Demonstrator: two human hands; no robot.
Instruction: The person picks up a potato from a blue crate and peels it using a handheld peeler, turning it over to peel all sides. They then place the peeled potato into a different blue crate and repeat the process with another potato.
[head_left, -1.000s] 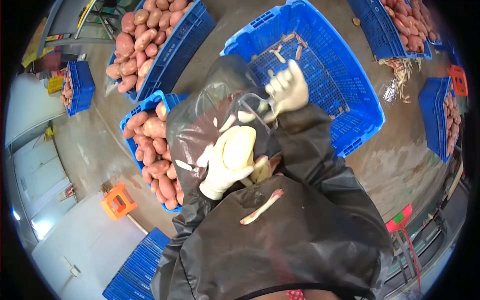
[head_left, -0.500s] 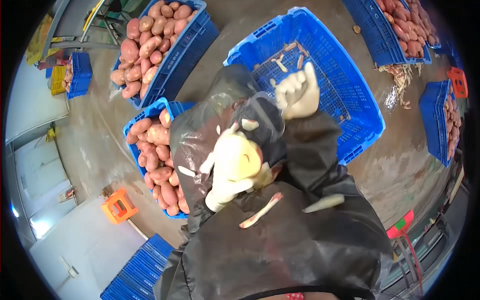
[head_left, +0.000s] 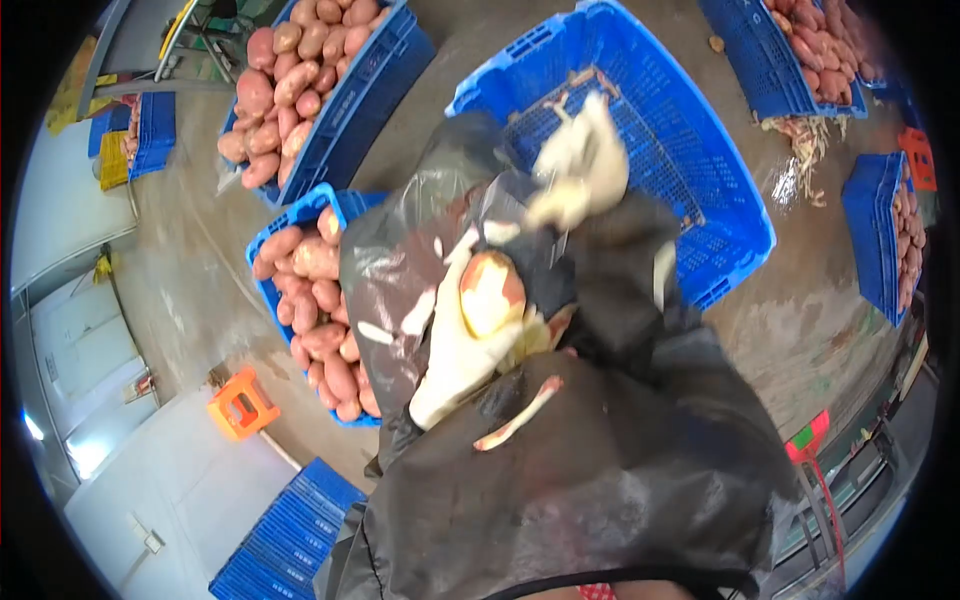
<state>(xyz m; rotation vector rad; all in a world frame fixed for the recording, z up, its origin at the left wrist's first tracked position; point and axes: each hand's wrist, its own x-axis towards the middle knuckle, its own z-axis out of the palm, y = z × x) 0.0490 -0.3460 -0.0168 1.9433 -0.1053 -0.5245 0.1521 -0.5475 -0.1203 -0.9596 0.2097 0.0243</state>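
Brown floor (head_left: 200,290), pale wall (head_left: 80,200), perhaps a lamp (head_left: 88,458)

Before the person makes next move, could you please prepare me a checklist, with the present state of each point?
1. Potato held by the left grip: ok, fingers around it.
2. Potato fully peeled: not ok; reddish skin shows around the pale area.
3. Right grip ready with a tool: cannot tell; it is blurred.
4. Dark apron free of peel: not ok; a peel strip lies on it.
5. Large blue crate free of scraps: not ok; peel scraps lie inside.
6. More unpeeled potatoes nearby: ok, at the person's left.
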